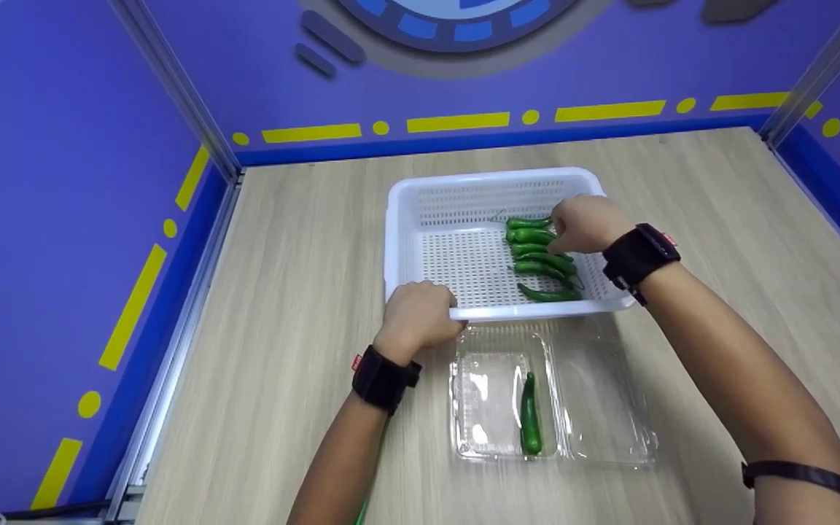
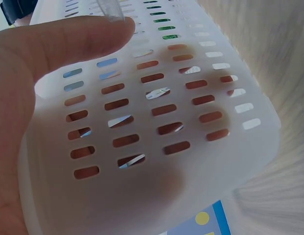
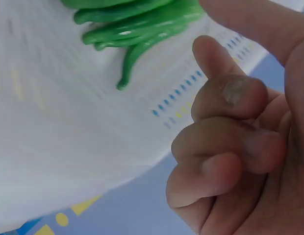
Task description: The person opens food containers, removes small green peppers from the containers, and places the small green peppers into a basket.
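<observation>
My left hand [image 1: 420, 315] grips the near left corner of a white plastic basket [image 1: 405, 248]. In the left wrist view its thumb [image 2: 83, 41] lies along one face of the slotted basket wall [image 2: 49, 196], and fingers show through the slots. Several green chili peppers [image 1: 537, 268] lie side by side in the basket's right half. Over them reaches my right hand [image 1: 589, 224], fingertips right at the upper peppers. In the right wrist view, thumb and index finger stand apart beside the green chili peppers [image 3: 127, 34], with nothing held between them; the other fingers are curled.
In front of the basket, an opened clear plastic clamshell box [image 1: 489, 456] lies on the wooden table [image 1: 303, 292], its lid [image 1: 602, 401] folded out to the right. One green chili pepper [image 1: 530, 419] rests inside its tray. Blue panels [image 1: 63, 182] wall in the table.
</observation>
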A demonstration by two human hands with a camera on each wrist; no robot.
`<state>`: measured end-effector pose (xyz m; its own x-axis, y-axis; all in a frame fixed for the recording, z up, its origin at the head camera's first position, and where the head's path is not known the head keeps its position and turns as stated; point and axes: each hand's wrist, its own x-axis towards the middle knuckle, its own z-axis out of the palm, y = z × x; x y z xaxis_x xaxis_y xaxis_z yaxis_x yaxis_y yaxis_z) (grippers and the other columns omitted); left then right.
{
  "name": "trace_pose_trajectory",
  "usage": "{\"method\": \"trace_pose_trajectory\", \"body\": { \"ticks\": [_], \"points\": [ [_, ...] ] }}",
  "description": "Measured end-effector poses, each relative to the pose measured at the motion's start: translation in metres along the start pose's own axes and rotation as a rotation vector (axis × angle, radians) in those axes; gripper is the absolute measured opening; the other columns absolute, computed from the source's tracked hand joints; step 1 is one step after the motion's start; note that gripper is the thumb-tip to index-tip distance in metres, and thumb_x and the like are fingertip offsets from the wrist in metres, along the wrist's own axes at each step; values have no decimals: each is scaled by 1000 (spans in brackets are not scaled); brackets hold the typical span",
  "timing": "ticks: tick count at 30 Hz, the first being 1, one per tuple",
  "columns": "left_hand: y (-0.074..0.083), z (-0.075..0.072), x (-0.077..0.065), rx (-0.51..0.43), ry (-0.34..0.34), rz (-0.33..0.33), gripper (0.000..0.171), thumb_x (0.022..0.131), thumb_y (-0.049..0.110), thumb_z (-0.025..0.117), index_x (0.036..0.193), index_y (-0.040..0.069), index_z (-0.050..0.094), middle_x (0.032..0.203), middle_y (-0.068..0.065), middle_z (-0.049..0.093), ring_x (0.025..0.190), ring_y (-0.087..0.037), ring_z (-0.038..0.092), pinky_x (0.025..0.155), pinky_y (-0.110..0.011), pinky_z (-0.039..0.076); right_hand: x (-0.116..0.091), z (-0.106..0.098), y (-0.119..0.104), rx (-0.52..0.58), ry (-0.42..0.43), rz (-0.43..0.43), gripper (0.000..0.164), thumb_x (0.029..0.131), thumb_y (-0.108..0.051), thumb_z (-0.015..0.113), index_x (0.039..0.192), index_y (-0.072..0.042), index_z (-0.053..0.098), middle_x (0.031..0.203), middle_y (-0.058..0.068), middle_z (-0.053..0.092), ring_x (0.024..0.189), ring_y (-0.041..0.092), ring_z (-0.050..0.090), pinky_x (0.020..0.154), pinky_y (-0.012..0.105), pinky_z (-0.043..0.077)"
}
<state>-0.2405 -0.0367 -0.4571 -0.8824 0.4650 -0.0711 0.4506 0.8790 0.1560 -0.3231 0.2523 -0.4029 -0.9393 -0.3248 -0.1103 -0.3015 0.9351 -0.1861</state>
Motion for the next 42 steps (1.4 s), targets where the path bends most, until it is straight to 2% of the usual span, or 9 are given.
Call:
{"method": "trace_pose_trajectory", "body": {
  "ticks": [8,11,16,21,25,28,32,38,42],
  "points": [
    [0,0,0,-2,14,-3,29,84,40,66,62,21,65,61,4,57,60,-20,57,56,-37,45,-14,-12,-8,111,121,-46,24,87,-27,75,81,-6,65,77,9,64,60,21,51,56,33,37],
    [0,1,0,0,20,-1,31,84,41,66,61,21,62,59,6,54,59,-19,56,53,-36,43,-19,-15,-12,135,184,-72,23,88,-29,74,83,-7,65,78,8,67,58,20,51,54,32,37],
    [0,1,0,-4,8,2,35,82,37,67,55,23,50,55,8,44,56,-16,51,50,-33,38,-33,-19,-23,187,270,-123,22,90,-29,73,85,-9,65,78,5,67,60,17,51,56,31,39],
    [0,0,1,-8,6,0,33,82,36,67,55,23,54,55,8,46,57,-17,52,50,-32,37,-47,-18,-33,250,332,-177,20,92,-26,73,84,-10,64,72,3,62,60,14,48,58,27,38],
    [0,0,0,-10,7,-5,32,83,38,67,57,22,58,56,7,49,57,-17,53,51,-33,39,-55,-14,-38,284,355,-212,20,93,-24,73,83,-10,63,70,1,61,59,13,49,56,26,40],
    [0,0,-1,-13,2,-4,35,84,40,68,56,23,55,54,9,45,55,-15,50,50,-31,38,-60,-9,-42,296,354,-219,21,93,-25,73,83,-11,61,70,0,61,59,12,51,55,27,41],
    [-1,1,-1,-13,4,1,38,84,42,68,55,23,53,53,10,42,55,-14,48,49,-30,36,-68,-5,-47,276,357,-214,22,92,-29,74,84,-15,60,69,-3,58,58,11,49,54,27,39],
    [-1,1,-1,-9,4,2,34,84,41,68,57,22,58,54,9,45,55,-15,49,50,-30,36,-82,-2,-53,273,407,-237,20,91,-30,76,84,-17,61,67,-5,56,58,10,47,53,26,37],
    [-1,2,0,-6,7,-1,37,84,41,68,55,23,53,53,9,42,54,-15,49,48,-31,36,-90,0,-56,287,429,-249,20,91,-31,76,84,-19,62,67,-8,57,59,7,50,55,26,39]
  ]
}}
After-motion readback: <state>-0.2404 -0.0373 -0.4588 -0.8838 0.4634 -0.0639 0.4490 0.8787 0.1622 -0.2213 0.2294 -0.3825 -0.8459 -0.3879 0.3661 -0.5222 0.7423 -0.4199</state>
